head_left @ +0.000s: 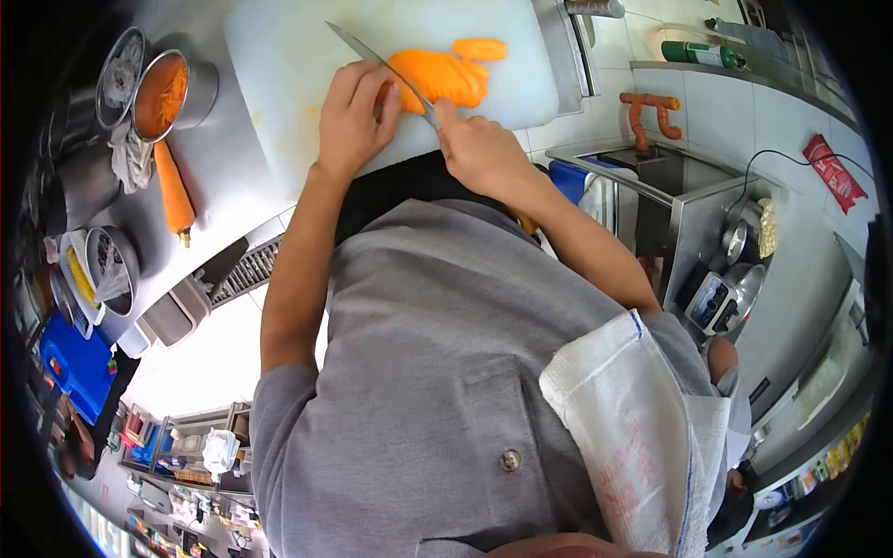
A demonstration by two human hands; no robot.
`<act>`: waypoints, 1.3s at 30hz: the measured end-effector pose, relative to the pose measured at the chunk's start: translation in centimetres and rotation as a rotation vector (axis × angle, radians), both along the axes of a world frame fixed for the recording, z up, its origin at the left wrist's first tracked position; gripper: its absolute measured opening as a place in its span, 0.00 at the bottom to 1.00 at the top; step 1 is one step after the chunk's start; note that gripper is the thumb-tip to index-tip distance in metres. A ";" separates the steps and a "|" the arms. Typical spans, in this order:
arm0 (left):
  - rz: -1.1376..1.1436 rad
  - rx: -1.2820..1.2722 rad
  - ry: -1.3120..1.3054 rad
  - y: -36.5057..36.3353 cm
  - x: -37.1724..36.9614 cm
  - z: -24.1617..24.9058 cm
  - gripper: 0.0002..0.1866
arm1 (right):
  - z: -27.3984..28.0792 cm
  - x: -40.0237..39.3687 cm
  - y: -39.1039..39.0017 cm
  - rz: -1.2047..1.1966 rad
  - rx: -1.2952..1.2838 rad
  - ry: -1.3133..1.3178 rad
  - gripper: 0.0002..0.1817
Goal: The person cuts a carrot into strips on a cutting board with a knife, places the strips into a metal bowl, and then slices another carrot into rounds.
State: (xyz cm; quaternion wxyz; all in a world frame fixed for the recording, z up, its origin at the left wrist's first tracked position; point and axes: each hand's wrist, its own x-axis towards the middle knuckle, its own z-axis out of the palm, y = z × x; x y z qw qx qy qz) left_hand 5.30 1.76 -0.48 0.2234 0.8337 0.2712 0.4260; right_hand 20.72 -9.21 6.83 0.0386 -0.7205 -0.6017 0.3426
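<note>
On a white cutting board (279, 56) lies a row of overlapping carrot slices (456, 79), with a few loose slices (479, 48) beyond it. My right hand (479, 153) is closed round the handle of a kitchen knife (358, 45), whose blade points up and to the left across the near end of the carrot. My left hand (358, 116) has its fingers curled and pressed on the carrot's left end, close beside the blade. Most of the knife handle is hidden in my right hand.
Left of the board, a whole carrot (172, 191) lies on the steel counter (223, 158). Nearby stand a metal pot (191, 88) holding shredded carrot and a bowl (121, 79) with plastic in it. A steel stand (688, 186) is at the right.
</note>
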 end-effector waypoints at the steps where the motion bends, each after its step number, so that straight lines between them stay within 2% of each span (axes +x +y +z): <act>1: 0.006 -0.003 0.001 0.2 0.0 0.1 0.11 | 0.4 0.1 -0.1 0.013 0.021 -0.036 0.13; 7: -0.003 -0.017 0.042 0.5 0.3 0.2 0.09 | 4.7 1.5 -1.7 0.039 -0.021 -0.034 0.11; 13: 0.000 -0.012 0.022 0.5 0.4 -0.2 0.09 | 5.0 1.5 -2.3 0.034 -0.005 -0.011 0.11; 16: 0.017 -0.048 0.005 0.3 0.3 -0.4 0.11 | 4.5 1.6 -2.4 0.040 0.017 0.013 0.12; 18: 0.003 -0.031 -0.001 0.3 0.3 -0.3 0.08 | 3.7 1.7 -2.5 0.043 0.036 0.023 0.12; 21: 0.003 -0.104 -0.006 -0.1 0.2 -0.4 0.07 | 3.4 1.5 -2.0 0.045 0.045 0.035 0.12; 25: 0.018 -0.075 -0.014 -0.1 0.2 -0.5 0.07 | 2.7 1.3 -1.5 0.047 0.033 0.043 0.12; 27: 0.026 -0.108 -0.031 -0.3 0.2 -0.5 0.10 | 2.4 1.2 -1.2 0.050 0.033 0.053 0.12; 31: 0.031 -0.133 -0.033 -0.3 0.1 -0.4 0.11 | 1.9 1.1 -0.8 0.039 0.030 0.053 0.12; 35: 0.027 -0.101 -0.033 -0.7 -0.2 -0.9 0.11 | -1.5 -0.5 -0.5 0.030 0.076 0.046 0.12; 37: 0.023 -0.050 -0.045 -0.1 -0.1 -0.9 0.11 | -1.2 -0.6 0.1 0.017 0.016 -0.022 0.13; 39: 0.036 -0.135 -0.023 -0.6 -0.2 -0.5 0.12 | -1.2 -0.6 0.2 0.013 0.003 -0.016 0.14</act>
